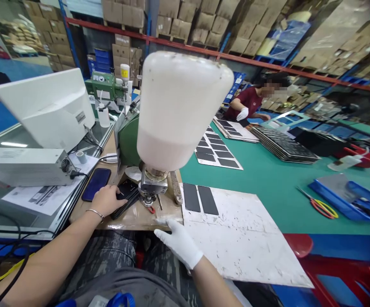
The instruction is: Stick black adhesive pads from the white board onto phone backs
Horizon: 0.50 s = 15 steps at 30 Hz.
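- Hands of the wearer: two, one bare and one gloved.
- The left hand (108,199), with one bracelet at its wrist, lies on a stack of black panels (127,188); its fingers touch the top panel, but I cannot tell whether they grip it. The layers are too close to count.
- The right hand (181,243), in a white glove, has its fingers apart and holds nothing, near the front edge of the brown-covered surface (127,224).
- The stack sits on that brown cover, between one dark phone (97,184) and one metal machine head (154,183); a single large white bottle (180,111), partly filled, stands above the head.
- Two loose black panels (192,197) lie side by side on one white board (239,234), right of the machine head.
- Beyond, on the green surface (268,181): one sheet of black panels (218,147), partly hidden by the bottle so its count is uncertain; one pair of scissors (322,208) with red and yellow handles; one blue tray (325,196).
- One other person (252,102), in a dark red shirt, is across the green surface, one white-gloved hand (243,113) visible.
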Available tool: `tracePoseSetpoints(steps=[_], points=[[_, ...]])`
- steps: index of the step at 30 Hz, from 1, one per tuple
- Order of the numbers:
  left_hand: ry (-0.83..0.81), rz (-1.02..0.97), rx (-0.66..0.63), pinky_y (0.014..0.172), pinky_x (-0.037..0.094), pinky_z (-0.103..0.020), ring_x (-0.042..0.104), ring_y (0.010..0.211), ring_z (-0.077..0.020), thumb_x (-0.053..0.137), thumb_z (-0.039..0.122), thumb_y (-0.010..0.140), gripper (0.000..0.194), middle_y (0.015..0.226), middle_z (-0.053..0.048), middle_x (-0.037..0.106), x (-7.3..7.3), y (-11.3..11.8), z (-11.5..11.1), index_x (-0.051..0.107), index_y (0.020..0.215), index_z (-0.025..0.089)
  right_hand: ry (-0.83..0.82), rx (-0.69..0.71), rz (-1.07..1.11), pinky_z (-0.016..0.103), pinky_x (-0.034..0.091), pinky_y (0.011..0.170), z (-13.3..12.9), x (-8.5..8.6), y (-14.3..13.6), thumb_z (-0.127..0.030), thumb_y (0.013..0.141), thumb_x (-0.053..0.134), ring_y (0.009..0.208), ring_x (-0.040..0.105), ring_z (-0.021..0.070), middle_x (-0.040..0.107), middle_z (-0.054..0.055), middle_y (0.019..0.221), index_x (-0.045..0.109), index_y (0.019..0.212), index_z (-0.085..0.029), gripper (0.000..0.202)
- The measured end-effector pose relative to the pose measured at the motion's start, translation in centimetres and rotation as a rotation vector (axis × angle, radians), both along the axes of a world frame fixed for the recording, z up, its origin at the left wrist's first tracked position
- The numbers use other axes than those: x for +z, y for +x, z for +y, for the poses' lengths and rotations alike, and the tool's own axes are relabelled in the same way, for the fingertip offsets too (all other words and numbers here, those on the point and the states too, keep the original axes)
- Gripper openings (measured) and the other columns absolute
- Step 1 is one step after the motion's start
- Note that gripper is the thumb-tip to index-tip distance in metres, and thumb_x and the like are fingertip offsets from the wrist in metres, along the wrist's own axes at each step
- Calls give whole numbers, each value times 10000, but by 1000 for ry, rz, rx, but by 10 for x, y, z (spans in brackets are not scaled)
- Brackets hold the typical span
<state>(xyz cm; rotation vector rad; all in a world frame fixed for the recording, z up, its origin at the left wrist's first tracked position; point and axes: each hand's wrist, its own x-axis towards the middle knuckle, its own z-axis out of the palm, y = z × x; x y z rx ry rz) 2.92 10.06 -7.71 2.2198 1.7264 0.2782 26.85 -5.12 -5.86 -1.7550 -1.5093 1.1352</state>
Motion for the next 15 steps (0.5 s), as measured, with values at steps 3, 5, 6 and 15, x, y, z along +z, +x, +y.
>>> tracePoseSetpoints(steps=[3,5,6,15], points=[[-25,-40,-3,737,455,-339,590,914,-267,624,577,655,435,945,-89,645,-2,-7,2,620,854,191,33,75,-15,375,427,957,5,-4,-15,-407,783,597,1069,585,236,655,82,1119,626,1111,-172,405],[-27,-58,-2,761,454,-336,589,932,-262,643,559,654,434,968,-87,648,-4,-9,3,625,881,189,59,131,-67,353,437,938,9,-9,-22,-421,795,579,1047,596,227,663,75,1102,630,1110,-172,404],[-24,-64,-2,786,450,-343,585,950,-266,654,544,653,431,981,-87,648,-5,-10,3,628,896,190,65,148,-124,336,443,925,13,-12,-24,-425,802,569,1036,602,220,667,72,1094,631,1109,-171,404],[17,-425,-206,1023,328,-396,451,1186,-255,517,319,820,296,1253,-132,512,0,-40,-83,586,1070,177,24,33,-626,379,398,897,78,-37,-39,-299,836,483,1032,579,289,637,165,1075,641,1063,-140,319]])
